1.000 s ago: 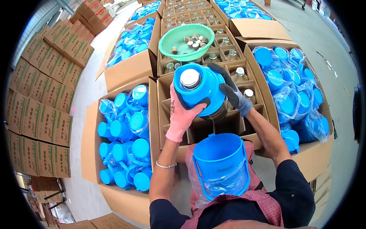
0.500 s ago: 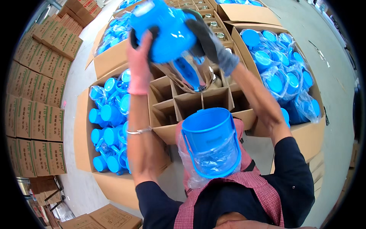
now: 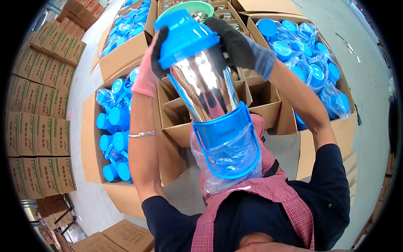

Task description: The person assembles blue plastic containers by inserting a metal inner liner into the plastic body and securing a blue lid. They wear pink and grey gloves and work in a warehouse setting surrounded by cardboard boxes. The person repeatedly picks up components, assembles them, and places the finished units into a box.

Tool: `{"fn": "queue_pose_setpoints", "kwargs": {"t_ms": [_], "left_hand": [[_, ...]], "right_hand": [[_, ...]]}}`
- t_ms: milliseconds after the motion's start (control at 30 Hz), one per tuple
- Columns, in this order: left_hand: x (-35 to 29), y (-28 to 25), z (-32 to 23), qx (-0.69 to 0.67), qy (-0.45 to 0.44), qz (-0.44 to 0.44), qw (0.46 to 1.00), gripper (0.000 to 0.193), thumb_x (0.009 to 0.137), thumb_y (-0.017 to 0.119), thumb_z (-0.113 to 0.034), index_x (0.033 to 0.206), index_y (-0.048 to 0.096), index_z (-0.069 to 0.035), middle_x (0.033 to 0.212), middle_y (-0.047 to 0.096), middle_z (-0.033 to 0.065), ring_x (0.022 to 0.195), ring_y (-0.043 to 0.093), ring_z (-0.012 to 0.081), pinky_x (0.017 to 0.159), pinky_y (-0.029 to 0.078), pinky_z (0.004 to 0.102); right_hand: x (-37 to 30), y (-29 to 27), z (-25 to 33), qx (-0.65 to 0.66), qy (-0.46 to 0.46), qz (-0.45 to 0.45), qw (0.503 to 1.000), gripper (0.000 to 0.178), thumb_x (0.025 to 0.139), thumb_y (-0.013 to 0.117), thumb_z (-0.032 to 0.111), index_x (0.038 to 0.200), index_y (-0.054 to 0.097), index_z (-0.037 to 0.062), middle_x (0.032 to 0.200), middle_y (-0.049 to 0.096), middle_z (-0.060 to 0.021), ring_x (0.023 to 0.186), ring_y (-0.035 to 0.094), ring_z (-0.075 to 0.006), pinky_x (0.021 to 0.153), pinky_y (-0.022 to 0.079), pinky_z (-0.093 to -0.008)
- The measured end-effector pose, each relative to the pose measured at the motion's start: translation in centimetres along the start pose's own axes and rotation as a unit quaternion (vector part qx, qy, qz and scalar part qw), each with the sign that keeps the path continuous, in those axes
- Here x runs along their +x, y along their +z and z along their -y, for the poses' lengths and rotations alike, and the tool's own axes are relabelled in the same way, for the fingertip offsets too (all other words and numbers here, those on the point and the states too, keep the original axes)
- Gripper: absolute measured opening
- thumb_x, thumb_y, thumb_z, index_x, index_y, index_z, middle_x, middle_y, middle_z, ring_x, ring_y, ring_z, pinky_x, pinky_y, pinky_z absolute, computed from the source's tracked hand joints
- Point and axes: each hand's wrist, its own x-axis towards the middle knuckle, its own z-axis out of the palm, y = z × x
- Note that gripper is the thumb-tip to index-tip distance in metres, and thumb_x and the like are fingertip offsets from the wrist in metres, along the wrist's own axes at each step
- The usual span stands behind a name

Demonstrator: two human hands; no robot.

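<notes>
1. Left hand [image 3: 152, 65], pink glove with dark palm side, is clamped on one side of the blue collar [image 3: 191, 38]; right hand [image 3: 237, 44], dark glove, is clamped on the opposite side
2. Collar tops a mirror-bright cylinder [image 3: 205, 84], tilted, held in front of the body; its lower end stands in the mouth of the blue casing [image 3: 226, 138]
3. Two-sided hold probably shares the weight and steadies the tilt; gripping the collar leaves the shiny wall mostly free of the gloves
4. Casing leans mouth-up against the checked apron [image 3: 289, 193], presumably so the body braces it while both hands are occupied; its handle hangs down in front, over clear plastic film [image 3: 235, 149]
5. Divided carton [image 3: 178, 130] stands just beyond the casing, probably for easy reach
6. Hidden: cylinder's bottom, behind the casing's near wall; some fingertips, behind the collar; whatever bears the casing from below
7. Unclear: whether the blue streak along the cylinder is reflection or a part
8. Green basin [image 3: 201, 6] is partly covered by the collar, its small contents hard to make out
</notes>
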Motion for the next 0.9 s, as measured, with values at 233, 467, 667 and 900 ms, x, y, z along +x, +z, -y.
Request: {"fn": "queue_pose_setpoints", "kwargs": {"t_ms": [233,467,667,900], "left_hand": [[-5.2,-1.6,8.4,-0.059,-0.127,-0.016,0.990,0.069,0.086,0.067,-0.049,0.141,0.044,-0.013,0.128,0.057,0.0080,0.112,0.060,0.0209,0.090,0.053,0.0364],[-9.7,0.2,11.3,0.007,-0.177,0.026,0.984,0.073,0.095,0.053,-0.052,0.146,0.035,-0.003,0.142,0.046,0.0108,0.129,0.044,0.0187,0.109,0.035,0.0307],[-11.8,2.1,11.3,0.145,-0.152,0.029,0.977,0.070,0.098,0.044,-0.055,0.142,0.041,0.000,0.136,0.052,0.0103,0.125,0.046,0.0171,0.108,0.033,0.0283],[-14.5,2.8,13.7,0.407,-0.040,-0.003,0.912,0.058,0.099,0.044,-0.041,0.139,0.038,0.002,0.127,0.052,0.0213,0.114,0.054,0.0328,0.101,0.040,0.0380]], "right_hand": [[-4.5,-3.0,-7.6,0.024,0.124,-0.025,0.992,0.052,0.088,0.054,0.062,0.113,0.059,0.0161,0.091,0.060,0.0015,0.070,0.058,-0.0091,0.065,0.051,-0.0259],[-7.7,-6.1,-12.3,-0.355,-0.218,0.128,0.900,0.039,0.095,0.055,0.028,0.130,0.055,0.0106,0.123,0.060,-0.0177,0.101,0.063,-0.0238,0.083,0.050,-0.0342],[-7.0,-7.5,-12.5,-0.441,-0.172,0.158,0.867,0.033,0.094,0.058,0.031,0.120,0.061,0.0125,0.113,0.063,-0.0120,0.095,0.062,-0.0210,0.080,0.049,-0.0333],[-3.5,-2.2,-13.9,-0.103,-0.054,0.107,0.987,0.054,0.094,0.056,0.047,0.126,0.056,0.0031,0.123,0.057,-0.0087,0.112,0.054,-0.0151,0.097,0.043,-0.0302]]}}
